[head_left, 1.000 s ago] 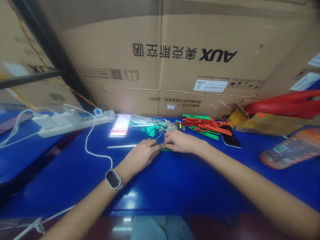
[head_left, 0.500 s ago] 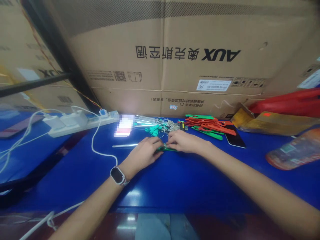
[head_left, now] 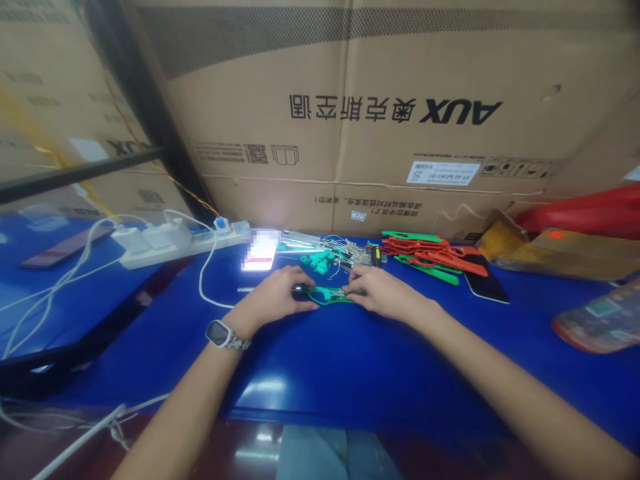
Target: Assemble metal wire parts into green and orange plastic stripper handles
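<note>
Near centre of blue table (head_left: 350, 373) | left hand (head_left: 273, 298) presses closed fingers on green plastic piece (head_left: 327, 295), left end | right hand (head_left: 384, 295) pinches right end | hands drew apart, baring its middle

arms: bare, no sleeves | left wrist: smartwatch (head_left: 219, 333), dark square face, metal band

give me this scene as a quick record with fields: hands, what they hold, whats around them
surface: blue table
left hand: holds the left end of a green plastic piece lying on the table; watch on the wrist
right hand: pinches its right end
just behind: teal parts
to the right: red and green pieces in a pile, dark phone
to the left: lit phone, power strip
back: cardboard box
</note>
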The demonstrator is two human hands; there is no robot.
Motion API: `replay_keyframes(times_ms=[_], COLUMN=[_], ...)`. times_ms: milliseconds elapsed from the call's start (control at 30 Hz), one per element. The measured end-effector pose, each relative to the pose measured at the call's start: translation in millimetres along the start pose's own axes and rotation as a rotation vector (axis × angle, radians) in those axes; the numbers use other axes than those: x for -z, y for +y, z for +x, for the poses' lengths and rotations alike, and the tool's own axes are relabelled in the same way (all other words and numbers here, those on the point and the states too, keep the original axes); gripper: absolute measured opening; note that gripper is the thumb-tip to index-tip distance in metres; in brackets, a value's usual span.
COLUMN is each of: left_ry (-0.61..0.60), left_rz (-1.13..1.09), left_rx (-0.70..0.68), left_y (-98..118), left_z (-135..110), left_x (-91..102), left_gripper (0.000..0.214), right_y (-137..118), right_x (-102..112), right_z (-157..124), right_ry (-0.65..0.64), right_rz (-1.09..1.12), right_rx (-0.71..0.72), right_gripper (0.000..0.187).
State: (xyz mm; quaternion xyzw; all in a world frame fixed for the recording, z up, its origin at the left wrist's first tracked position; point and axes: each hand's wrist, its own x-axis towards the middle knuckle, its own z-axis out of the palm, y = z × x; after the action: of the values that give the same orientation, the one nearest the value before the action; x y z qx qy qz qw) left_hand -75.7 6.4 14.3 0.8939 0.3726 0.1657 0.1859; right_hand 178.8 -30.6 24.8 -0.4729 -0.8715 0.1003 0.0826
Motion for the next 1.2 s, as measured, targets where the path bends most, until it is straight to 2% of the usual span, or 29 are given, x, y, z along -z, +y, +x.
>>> replay_keyframes(times_ms=[133,300,533,633,767,867,1033,1200], left_ry=[0.016,0.022,0.041,0.089,0.147,0.171,0.161,0.102], left_rz=[-0.112,-0.147,-0.145,-0.050,0.259,0.390,0.478,0.445], left_rx=[0.028,0.037,0.047,0.058,0.088,0.134,0.143,0.111], left_y=[-8,-17,-15,-8,1,6,2,-1], left_z=[-3,-5,-4,-3,-4,-7,-12,-11], left_x=[4.3,2.3,-1.9,-6.8,-12.5,-15.6,-20.9,-20.9], left_gripper=[0.025,0.027,0.024,0.024,0.035,0.042,0.042,0.033], right_y=[-6,-13,-13,-11,-10,-10,-10,-8], right_x=[-1,-4,-21,-24,-28,-30,-33,-32], right_z=[-6,-11,-18,-20,-22,-22,-20,-21], right_ry=[0.049,0.098,0.194,0.212,0.232,0.232,0.215,0.216], right_rz=[-0.039,-0.072,-0.062,-0.070,-0.085,-0.102,-0.133,-0.142], right_rx=[-0.033,-0.028,-0.044,-0.033,-0.035,-0.040,-0.043,-0.027], right_gripper=[0.022,0.022,0.029,0.029,0.030,0.032,0.035,0.034])
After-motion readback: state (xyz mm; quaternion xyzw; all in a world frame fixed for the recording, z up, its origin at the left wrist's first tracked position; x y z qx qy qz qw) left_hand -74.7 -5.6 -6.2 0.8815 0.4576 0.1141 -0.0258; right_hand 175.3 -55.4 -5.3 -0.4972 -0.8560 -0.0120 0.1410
